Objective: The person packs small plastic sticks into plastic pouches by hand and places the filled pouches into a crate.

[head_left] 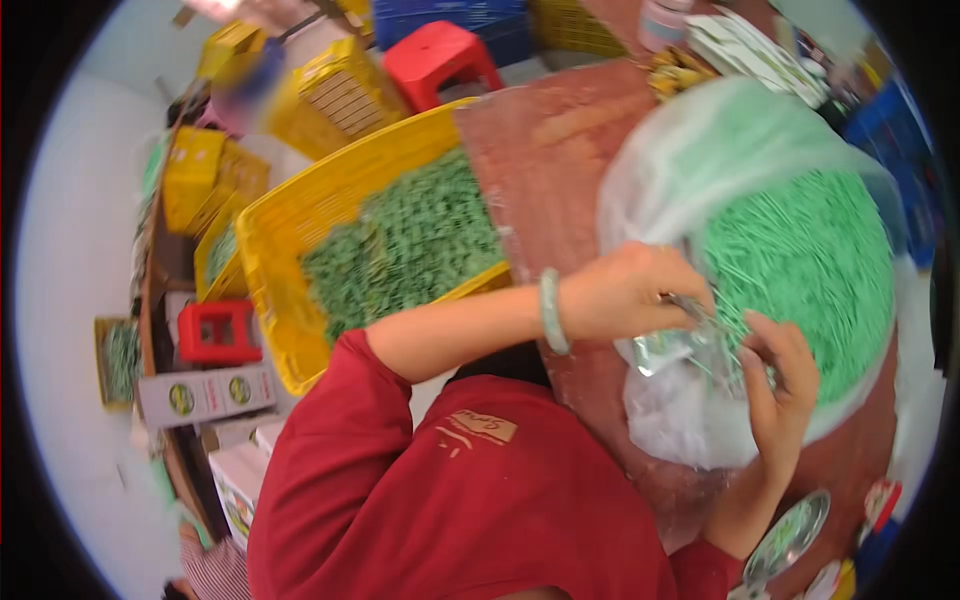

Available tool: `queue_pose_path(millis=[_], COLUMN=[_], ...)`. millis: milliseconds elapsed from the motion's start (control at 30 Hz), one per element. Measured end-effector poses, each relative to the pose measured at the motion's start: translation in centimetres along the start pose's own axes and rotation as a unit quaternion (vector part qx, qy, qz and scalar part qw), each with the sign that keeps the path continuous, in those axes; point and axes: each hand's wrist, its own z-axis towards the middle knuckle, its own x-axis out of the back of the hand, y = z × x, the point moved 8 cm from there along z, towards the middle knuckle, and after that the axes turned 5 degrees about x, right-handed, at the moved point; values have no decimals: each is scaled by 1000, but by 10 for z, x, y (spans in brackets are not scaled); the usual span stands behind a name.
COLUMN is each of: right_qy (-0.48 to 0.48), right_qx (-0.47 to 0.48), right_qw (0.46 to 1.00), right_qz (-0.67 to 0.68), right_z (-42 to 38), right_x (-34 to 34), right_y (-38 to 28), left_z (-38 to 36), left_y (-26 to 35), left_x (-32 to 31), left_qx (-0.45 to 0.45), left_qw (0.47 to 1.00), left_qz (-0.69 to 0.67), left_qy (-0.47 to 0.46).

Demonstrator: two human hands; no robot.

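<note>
My left hand, with a pale bangle at the wrist, is closed around a small metal tool whose exact kind I cannot make out. My right hand is beside it, its fingers curled together in a pinch; what they hold is too blurred to name. Between the two hands is crinkled clear plastic. Just beyond them, a large translucent bag lies open, full of thin bright green strands. The bag rests on a reddish tabletop.
Left of the table stands a yellow crate of small green pieces. Red stools, more yellow crates and printed cartons are beyond it. A metal dish sits at lower right. Another person's striped sleeve shows at lower left.
</note>
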Motion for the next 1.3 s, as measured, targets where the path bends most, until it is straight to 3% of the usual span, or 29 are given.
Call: queue_pose_path(millis=[33, 133, 233, 333, 433, 500, 633, 667, 800, 833, 867, 900, 933, 1000, 1067, 1133, 1167, 1233, 1300], right_qy=[23, 9, 45, 18, 40, 39, 39, 35, 49, 36, 28, 73, 65, 88, 111, 111, 106, 114, 122], right_qx=[-24, -96, -123, -212, -236, -258, -288, -294, -216, -205, -202, -233, -237, -203, -218, -253, -263, -227, -225], right_qw=[999, 995, 991, 977, 970, 965, 956, 954, 972, 972, 967, 963, 958, 951, 939, 907, 893, 912, 918], right_qz=[11, 24, -17, -6, -37, -39, -42, -46, -74, -109, -155, -115, -146, -214, -242, -318, -351, -321, -304], right_z=[-5, -22, -42, -66, -74, -80, -83, -84, -88, -88, -84, -81, -79, -81, -86, -103, -104, -111, -106], right_x=[1, 21, 48, 68, 74, 80, 84, 85, 92, 92, 93, 89, 91, 100, 113, 132, 137, 136, 132], right_y=[9, 61, 110, 160, 174, 186, 189, 189, 185, 180, 173, 164, 157, 150, 145, 150, 157, 175, 183], left_z=[-10, -62, -142, -244, -316, -350, -369, -394, -392, -411, -408, -412, -429, -426, -435, -366, -333, -281, -221], left_y=[6, -15, -47, -107, -155, -188, -213, -237, -231, -244, -240, -239, -256, -257, -267, -206, -191, -158, -121], left_x=[26, 133, 221, 279, 285, 279, 254, 254, 231, 229, 223, 221, 222, 227, 241, 234, 235, 234, 212], left_qx=[-35, 181, 308, 403, 507, 555, 635, 598, 501, 437, 466, 508, 517, 500, 523, 640, 599, 508, 435], left_qw=[998, 962, 840, 766, 679, 654, 566, 608, 599, 661, 654, 653, 647, 682, 658, 539, 571, 623, 707], left_qz=[58, 195, 447, 500, 523, 499, 466, 476, 566, 572, 560, 532, 528, 509, 500, 495, 533, 594, 557], left_qy=[15, 53, 0, -3, -89, -120, -242, -215, -264, -211, -204, -179, -189, -163, -208, -233, -175, -44, 5])
